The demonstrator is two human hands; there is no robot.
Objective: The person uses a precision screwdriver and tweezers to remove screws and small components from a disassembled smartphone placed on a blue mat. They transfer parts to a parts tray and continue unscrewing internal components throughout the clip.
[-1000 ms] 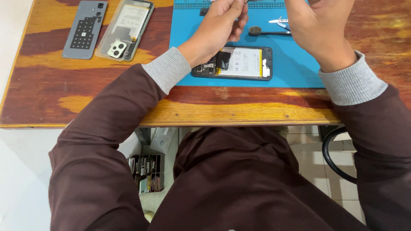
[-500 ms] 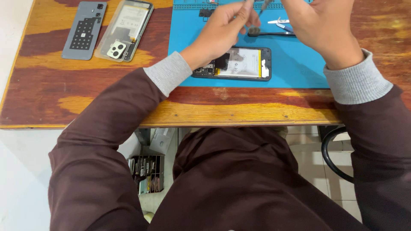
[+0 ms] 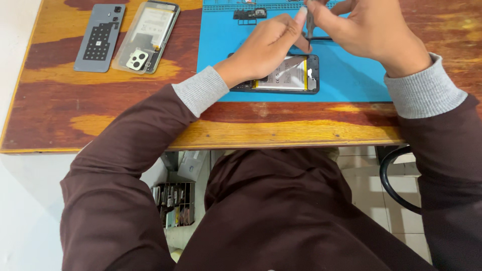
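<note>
— Changed in the last second?

— Drew together. Left hand (image 3: 266,45) dropped from the top of the blue mat (image 3: 351,80) and settled across the upper half of the opened phone (image 3: 286,75). Right hand (image 3: 371,35) came in from the right to meet it. Judged as a shift from fetching to close work on the phone itself.

— And the phone?

— Stayed put: flat on the mat near its front edge, back off, pale battery showing, top end hidden under the left wrist and palm.

— Grip of the hands?

— Right: closed in a pinch, thumb and forefinger apparently around a thin tool (image 3: 310,25) held upright just above the phone's far edge. Left: loosely curled, gripped nothing visible, forefinger stretched up beside the tool's shaft; actual contact could not be told.

— Elsewhere on the wooden table (image 3: 100,115)?

— Left untouched, well apart at the far left: grey back cover (image 3: 99,37) beside a clear case (image 3: 145,35). Small black part (image 3: 249,13) at the mat's top edge.
</note>
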